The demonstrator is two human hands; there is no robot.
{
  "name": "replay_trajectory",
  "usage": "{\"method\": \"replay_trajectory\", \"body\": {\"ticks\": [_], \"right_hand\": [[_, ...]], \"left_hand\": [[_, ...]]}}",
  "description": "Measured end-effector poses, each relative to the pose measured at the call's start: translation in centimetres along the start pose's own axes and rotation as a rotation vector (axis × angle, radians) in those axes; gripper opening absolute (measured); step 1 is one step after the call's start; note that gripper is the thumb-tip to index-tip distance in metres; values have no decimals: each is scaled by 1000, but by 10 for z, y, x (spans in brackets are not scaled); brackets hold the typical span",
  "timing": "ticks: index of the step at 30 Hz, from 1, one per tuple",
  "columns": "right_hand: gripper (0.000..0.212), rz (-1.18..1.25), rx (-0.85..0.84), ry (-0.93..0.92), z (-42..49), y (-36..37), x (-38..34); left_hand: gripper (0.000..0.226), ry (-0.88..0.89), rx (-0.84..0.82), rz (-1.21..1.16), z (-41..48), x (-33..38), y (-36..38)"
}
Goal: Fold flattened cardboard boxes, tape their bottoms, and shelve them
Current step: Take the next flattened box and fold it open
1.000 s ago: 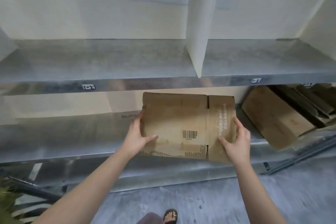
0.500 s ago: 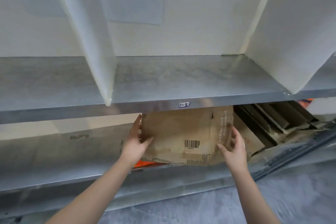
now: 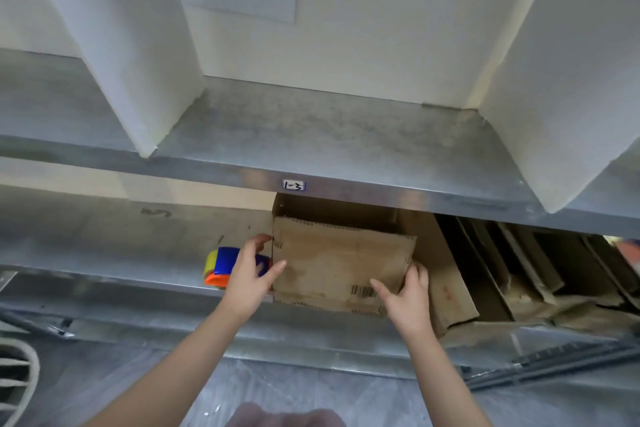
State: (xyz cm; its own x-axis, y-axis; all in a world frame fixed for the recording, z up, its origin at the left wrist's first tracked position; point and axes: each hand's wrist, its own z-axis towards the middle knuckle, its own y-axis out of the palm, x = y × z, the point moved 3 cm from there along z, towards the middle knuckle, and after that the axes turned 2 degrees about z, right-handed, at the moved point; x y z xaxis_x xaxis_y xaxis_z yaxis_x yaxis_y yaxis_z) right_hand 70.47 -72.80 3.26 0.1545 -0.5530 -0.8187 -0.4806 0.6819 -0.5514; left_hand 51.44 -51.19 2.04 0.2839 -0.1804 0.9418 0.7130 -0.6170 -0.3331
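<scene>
A brown cardboard box [image 3: 336, 260] with a barcode near its lower right is held in front of the lower metal shelf [image 3: 104, 253], partly opened so its dark inside shows at the top. My left hand [image 3: 251, 276] grips the box's left edge, thumb on the front face. My right hand [image 3: 407, 298] grips its lower right corner, fingers wrapped behind the edge. A tape dispenser [image 3: 221, 267], blue, yellow and orange, lies on the lower shelf just left of my left hand, partly hidden by it.
Several flattened cardboard boxes [image 3: 491, 274] lean in a row on the lower shelf to the right. The upper metal shelf [image 3: 329, 139] carries a small label [image 3: 293, 185] and is split by white dividers [image 3: 138, 45]. Grey floor lies below.
The box has been pulled from flat into a partly opened shape, and both hands shifted lower on its edges. The view swung right and down, and the tape dispenser came into view.
</scene>
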Motion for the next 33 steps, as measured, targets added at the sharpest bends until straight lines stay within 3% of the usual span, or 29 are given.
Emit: {"method": "replay_trajectory", "body": {"ticks": [5, 7, 11, 17, 20, 22, 25, 29, 33], "right_hand": [[92, 160, 11, -81, -8, -2, 3], [90, 150, 26, -98, -10, -5, 8], [53, 226, 58, -111, -9, -12, 13], [35, 288, 112, -77, -10, -12, 11], [67, 268, 112, -43, -5, -15, 5], [92, 244, 53, -23, 5, -19, 1], [115, 183, -109, 10, 20, -19, -11], [115, 109, -249, -14, 33, -17, -24], [89, 140, -234, -89, 34, -28, -19]], "left_hand": [[72, 2, -92, -60, -4, 2, -3], [65, 53, -150, 35, -7, 4, -2], [45, 157, -208, 157, -11, 9, 2], [41, 137, -96, 153, -8, 20, 0], [69, 83, -100, 153, 6, 25, -7], [90, -14, -215, 127, 20, 29, -14], [99, -121, -388, 94, 40, 39, -26], [87, -126, -464, 82, 49, 43, -35], [66, 67, -368, 222, 40, 36, -33]]}}
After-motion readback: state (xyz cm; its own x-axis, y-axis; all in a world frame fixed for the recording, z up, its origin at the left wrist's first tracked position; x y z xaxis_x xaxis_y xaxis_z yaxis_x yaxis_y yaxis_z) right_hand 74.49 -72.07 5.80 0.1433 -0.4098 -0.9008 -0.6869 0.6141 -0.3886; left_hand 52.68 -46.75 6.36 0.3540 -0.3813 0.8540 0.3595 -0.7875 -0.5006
